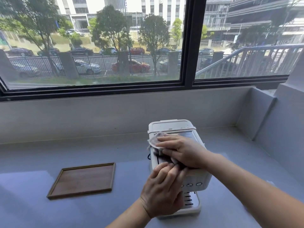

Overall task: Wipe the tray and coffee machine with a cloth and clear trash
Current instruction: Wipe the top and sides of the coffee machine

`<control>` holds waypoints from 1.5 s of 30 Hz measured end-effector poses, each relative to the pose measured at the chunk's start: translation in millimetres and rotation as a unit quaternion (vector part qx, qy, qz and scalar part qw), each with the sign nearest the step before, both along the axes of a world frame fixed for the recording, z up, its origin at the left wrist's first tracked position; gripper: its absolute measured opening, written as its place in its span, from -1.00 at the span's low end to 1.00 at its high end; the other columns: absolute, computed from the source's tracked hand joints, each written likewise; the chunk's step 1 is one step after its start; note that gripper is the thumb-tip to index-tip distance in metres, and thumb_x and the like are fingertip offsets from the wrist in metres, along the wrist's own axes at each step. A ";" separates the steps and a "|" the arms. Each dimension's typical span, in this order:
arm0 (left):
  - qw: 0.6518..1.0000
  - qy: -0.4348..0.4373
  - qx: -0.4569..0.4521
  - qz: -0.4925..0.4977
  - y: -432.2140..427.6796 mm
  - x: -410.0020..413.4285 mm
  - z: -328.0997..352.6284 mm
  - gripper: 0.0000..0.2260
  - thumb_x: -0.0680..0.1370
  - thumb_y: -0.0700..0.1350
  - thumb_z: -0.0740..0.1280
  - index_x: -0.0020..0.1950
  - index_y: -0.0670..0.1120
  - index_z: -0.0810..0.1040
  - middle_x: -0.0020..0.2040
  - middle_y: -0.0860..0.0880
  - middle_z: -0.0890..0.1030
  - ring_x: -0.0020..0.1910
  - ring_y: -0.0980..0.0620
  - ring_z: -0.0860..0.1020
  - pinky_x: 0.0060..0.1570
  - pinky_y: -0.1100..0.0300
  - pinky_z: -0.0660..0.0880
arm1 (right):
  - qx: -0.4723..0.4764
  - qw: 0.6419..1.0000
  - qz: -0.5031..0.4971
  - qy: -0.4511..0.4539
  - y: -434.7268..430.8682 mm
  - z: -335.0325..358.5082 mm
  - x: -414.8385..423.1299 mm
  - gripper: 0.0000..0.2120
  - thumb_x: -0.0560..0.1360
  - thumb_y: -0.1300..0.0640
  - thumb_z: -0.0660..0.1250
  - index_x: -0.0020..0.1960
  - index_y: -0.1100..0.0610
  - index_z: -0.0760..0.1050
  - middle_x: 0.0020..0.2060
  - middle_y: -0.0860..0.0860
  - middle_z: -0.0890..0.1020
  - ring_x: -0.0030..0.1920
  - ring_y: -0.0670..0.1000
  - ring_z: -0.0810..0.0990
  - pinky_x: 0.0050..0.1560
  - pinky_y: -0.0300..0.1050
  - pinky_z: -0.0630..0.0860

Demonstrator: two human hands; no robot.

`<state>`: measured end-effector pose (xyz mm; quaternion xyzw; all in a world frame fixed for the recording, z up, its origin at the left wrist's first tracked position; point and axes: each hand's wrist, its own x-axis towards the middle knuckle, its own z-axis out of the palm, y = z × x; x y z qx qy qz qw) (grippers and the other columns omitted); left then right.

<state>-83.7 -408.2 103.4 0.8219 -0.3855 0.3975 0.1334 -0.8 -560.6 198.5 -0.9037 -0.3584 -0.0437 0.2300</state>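
A white coffee machine (171, 127) stands on a grey counter (49, 162) below a window. 2 hands are on top of the machine. The right hand (182, 152) lies flat, fingers nearly straight, pressing a crumpled cloth (153, 140) against the top. The left hand (162, 188) rests with loosely extended fingers on the machine's front top edge, gripping nothing. A wooden tray (79, 193) lies flat left of the machine.

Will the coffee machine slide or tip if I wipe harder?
Tipping seems unlikely: the coffee machine is boxy, and the right hand presses the cloth down on top. It might slide on the glossy counter; the left hand on it should steady it.
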 end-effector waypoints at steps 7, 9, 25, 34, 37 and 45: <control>1.000 0.020 -0.001 0.004 1.6 -4.7 5.0 -0.48 0.45 -0.06 0.29 0.40 -0.19 0.45 0.26 -0.19 0.57 0.26 -0.16 0.50 0.31 -0.06 0.40 | 0.023 0.999 -0.022 -0.035 7.7 -2.1 1.2 -0.77 0.59 0.06 0.30 0.21 0.01 0.61 0.29 -0.08 0.57 0.36 -0.10 0.44 0.36 -0.18 0.30; 1.000 0.012 -0.002 0.007 0.6 -4.3 5.3 -0.47 0.45 -0.08 0.29 0.41 -0.20 0.44 0.27 -0.19 0.56 0.25 -0.17 0.50 0.30 -0.07 0.40 | 0.074 0.996 0.016 0.057 -5.0 0.0 -5.2 -0.76 0.58 0.07 0.33 0.22 -0.02 0.61 0.28 -0.17 0.57 0.36 -0.23 0.41 0.42 -0.22 0.28; 0.999 0.030 -0.017 0.002 -2.0 -9.1 8.5 -0.48 0.44 -0.10 0.30 0.39 -0.19 0.46 0.21 -0.19 0.58 0.21 -0.18 0.51 0.31 -0.08 0.39 | 0.028 0.997 0.065 0.032 -14.3 -2.7 -6.7 -0.74 0.59 -0.06 0.27 0.24 -0.12 0.58 0.34 -0.24 0.49 0.41 -0.27 0.32 0.44 -0.26 0.22; 0.999 0.034 -0.024 0.005 -1.9 -10.4 5.4 -0.45 0.43 -0.09 0.33 0.41 -0.18 0.44 0.25 -0.18 0.56 0.27 -0.18 0.48 0.35 -0.08 0.36 | 0.027 0.995 0.083 0.044 2.7 -6.5 -6.9 -0.77 0.57 -0.04 0.27 0.18 -0.11 0.60 0.28 -0.23 0.56 0.38 -0.26 0.38 0.40 -0.24 0.28; 0.999 0.037 -0.020 0.005 -1.8 -11.9 8.1 -0.51 0.46 -0.07 0.28 0.39 -0.18 0.46 0.25 -0.18 0.56 0.27 -0.16 0.47 0.35 -0.07 0.36 | 0.048 0.998 -0.036 0.023 -4.1 4.7 13.5 -0.77 0.59 0.02 0.28 0.19 -0.05 0.62 0.31 -0.16 0.55 0.39 -0.19 0.39 0.43 -0.14 0.28; 0.992 0.099 -0.076 -0.025 0.3 -13.5 24.0 -0.65 0.49 -0.12 0.32 0.27 -0.13 0.53 0.16 -0.08 0.55 0.15 -0.12 0.49 0.22 0.00 0.41 | 0.016 0.998 -0.068 -0.006 -38.8 -4.6 -21.4 -0.72 0.56 -0.13 0.22 0.22 -0.20 0.57 0.32 -0.27 0.50 0.38 -0.30 0.34 0.37 -0.33 0.25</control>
